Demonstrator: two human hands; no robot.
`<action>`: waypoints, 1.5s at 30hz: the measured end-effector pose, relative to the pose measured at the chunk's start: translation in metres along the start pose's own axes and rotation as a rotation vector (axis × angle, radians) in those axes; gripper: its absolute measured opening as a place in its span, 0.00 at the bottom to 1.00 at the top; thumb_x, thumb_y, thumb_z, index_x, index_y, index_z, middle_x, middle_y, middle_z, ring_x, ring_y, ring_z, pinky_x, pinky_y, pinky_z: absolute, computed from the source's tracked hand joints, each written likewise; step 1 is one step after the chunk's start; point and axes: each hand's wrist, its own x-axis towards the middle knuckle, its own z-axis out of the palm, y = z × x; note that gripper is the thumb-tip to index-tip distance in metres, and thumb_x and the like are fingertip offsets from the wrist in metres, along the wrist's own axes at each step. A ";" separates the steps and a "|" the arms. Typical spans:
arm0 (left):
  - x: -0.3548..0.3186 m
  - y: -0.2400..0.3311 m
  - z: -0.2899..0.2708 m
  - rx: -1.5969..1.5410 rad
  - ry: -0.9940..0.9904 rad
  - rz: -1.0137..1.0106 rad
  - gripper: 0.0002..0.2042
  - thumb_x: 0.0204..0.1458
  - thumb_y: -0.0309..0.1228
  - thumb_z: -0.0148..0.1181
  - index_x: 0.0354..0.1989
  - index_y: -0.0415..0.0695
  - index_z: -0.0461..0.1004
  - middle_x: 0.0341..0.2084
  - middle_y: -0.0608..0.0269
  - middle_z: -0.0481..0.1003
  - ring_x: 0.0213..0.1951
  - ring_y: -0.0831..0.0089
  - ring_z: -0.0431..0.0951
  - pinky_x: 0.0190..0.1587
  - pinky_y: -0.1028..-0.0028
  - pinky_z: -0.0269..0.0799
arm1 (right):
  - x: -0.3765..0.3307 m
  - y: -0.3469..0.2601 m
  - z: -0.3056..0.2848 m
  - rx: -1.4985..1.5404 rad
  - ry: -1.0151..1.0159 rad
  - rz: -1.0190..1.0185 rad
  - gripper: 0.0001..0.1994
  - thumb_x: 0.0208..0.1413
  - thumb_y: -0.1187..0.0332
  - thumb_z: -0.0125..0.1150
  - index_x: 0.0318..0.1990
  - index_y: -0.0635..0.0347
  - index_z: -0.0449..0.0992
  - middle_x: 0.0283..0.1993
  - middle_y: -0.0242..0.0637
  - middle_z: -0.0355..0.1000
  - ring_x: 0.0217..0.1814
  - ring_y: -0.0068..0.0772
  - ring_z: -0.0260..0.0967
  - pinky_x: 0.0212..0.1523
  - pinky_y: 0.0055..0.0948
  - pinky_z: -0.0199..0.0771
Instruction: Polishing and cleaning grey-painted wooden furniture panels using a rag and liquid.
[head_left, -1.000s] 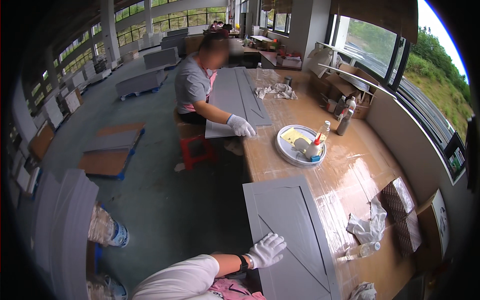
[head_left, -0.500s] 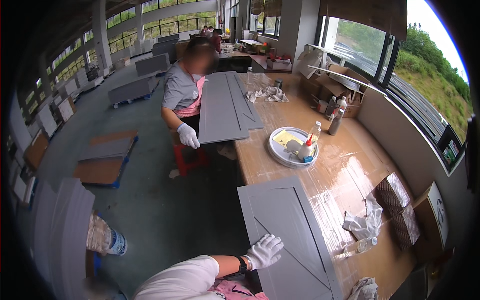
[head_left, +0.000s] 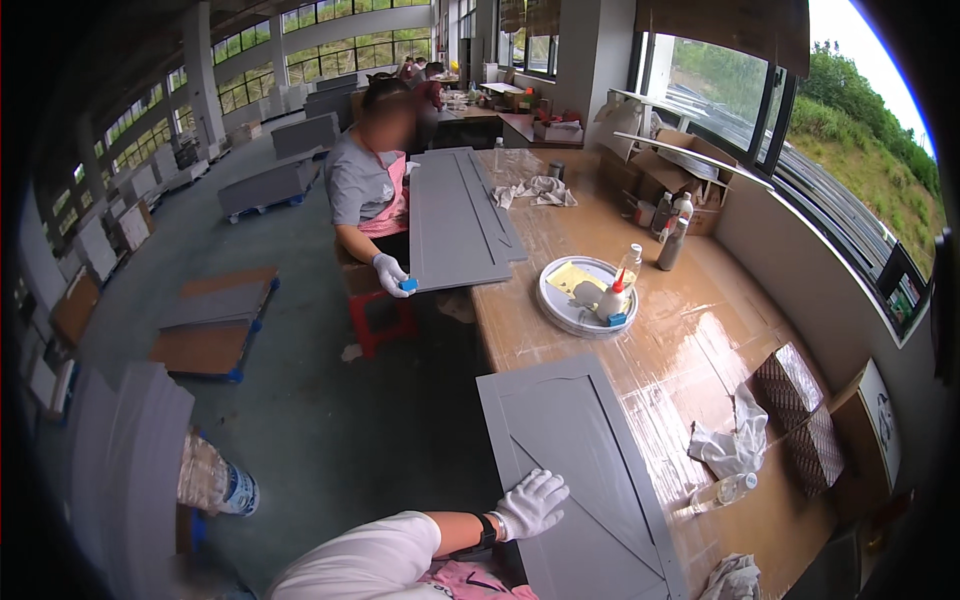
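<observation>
Grey all over, a long panel (head_left: 600,430) lies on the near part of the worktop (head_left: 505,325), its near end cut off by the lower edge of the view. Its face has a frame around a sunken middle, crossed by a diagonal line. The left hand (head_left: 531,503), in a white glove, is laid palm down on the panel near its left side, fingers loosely extended and wrapped around nothing; a dark band circles the wrist. The right hand is out of sight, so I cannot tell what it does.

Just beyond the panel's far end sits a round white lid (head_left: 549,309) bearing a yellow sheet (head_left: 575,276), a red-tipped white bottle (head_left: 609,303), a clear bottle (head_left: 629,262) and a blue block (head_left: 617,320). To the panel's right are a crumpled white cloth (head_left: 732,440), a white-capped bottle (head_left: 722,491) and a patterned box (head_left: 792,385).

Farther along, a co-worker (head_left: 362,175) in a grey shirt and pink apron sits beside a second grey panel (head_left: 455,225), one white-gloved hand (head_left: 388,270) holding another blue block (head_left: 408,285) by its near left corner.
</observation>
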 end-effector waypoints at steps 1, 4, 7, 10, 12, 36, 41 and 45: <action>0.000 0.000 0.001 -0.003 -0.002 -0.008 0.26 0.54 0.45 0.58 0.59 0.43 0.69 0.58 0.52 0.65 0.63 0.51 0.63 0.69 0.54 0.54 | 0.006 0.009 -0.005 0.000 -0.014 -0.002 0.10 0.65 0.68 0.44 0.30 0.53 0.67 0.24 0.27 0.63 0.24 0.25 0.61 0.23 0.27 0.63; 0.000 0.000 0.002 -0.018 -0.001 -0.013 0.26 0.54 0.45 0.58 0.59 0.43 0.69 0.59 0.52 0.64 0.63 0.51 0.62 0.70 0.54 0.53 | 0.037 0.051 -0.037 -0.007 -0.064 -0.023 0.11 0.65 0.68 0.43 0.29 0.52 0.67 0.23 0.27 0.62 0.23 0.25 0.61 0.23 0.27 0.62; -0.001 0.000 0.002 0.001 -0.023 -0.016 0.26 0.55 0.46 0.57 0.59 0.43 0.69 0.60 0.53 0.64 0.64 0.51 0.61 0.70 0.54 0.53 | 0.074 0.110 -0.080 -0.011 -0.216 -0.065 0.11 0.66 0.68 0.41 0.29 0.52 0.67 0.23 0.27 0.62 0.23 0.25 0.60 0.22 0.28 0.61; -0.001 -0.001 0.003 -0.015 -0.032 -0.022 0.26 0.55 0.46 0.57 0.59 0.43 0.68 0.60 0.53 0.63 0.64 0.51 0.60 0.70 0.54 0.52 | 0.104 0.166 -0.114 0.066 -0.593 -0.164 0.12 0.66 0.68 0.40 0.29 0.52 0.66 0.23 0.27 0.61 0.23 0.25 0.60 0.22 0.28 0.60; -0.001 -0.001 0.004 0.008 -0.036 -0.009 0.26 0.55 0.46 0.57 0.59 0.43 0.68 0.60 0.52 0.63 0.64 0.51 0.60 0.70 0.54 0.52 | 0.120 0.190 -0.130 0.091 -0.725 -0.191 0.12 0.67 0.67 0.40 0.29 0.51 0.66 0.23 0.27 0.61 0.23 0.25 0.59 0.22 0.28 0.59; 0.001 0.000 -0.002 0.000 -0.017 -0.015 0.26 0.55 0.45 0.57 0.59 0.43 0.69 0.59 0.52 0.64 0.63 0.50 0.62 0.70 0.54 0.52 | -0.018 -0.028 0.031 -0.155 0.197 0.057 0.06 0.65 0.69 0.48 0.34 0.55 0.66 0.26 0.27 0.63 0.23 0.24 0.60 0.23 0.25 0.63; 0.000 -0.001 0.000 -0.012 -0.020 -0.020 0.26 0.55 0.45 0.57 0.59 0.44 0.69 0.59 0.52 0.64 0.64 0.51 0.62 0.70 0.55 0.52 | -0.014 -0.028 0.029 -0.133 0.186 0.054 0.05 0.65 0.70 0.48 0.34 0.55 0.66 0.25 0.27 0.62 0.23 0.24 0.59 0.24 0.25 0.62; 0.000 0.000 -0.001 -0.005 -0.039 -0.025 0.26 0.55 0.45 0.57 0.59 0.44 0.69 0.60 0.52 0.64 0.64 0.51 0.61 0.70 0.55 0.51 | -0.015 -0.028 0.031 -0.092 0.157 0.076 0.06 0.64 0.70 0.48 0.33 0.54 0.65 0.25 0.26 0.61 0.23 0.23 0.58 0.24 0.25 0.62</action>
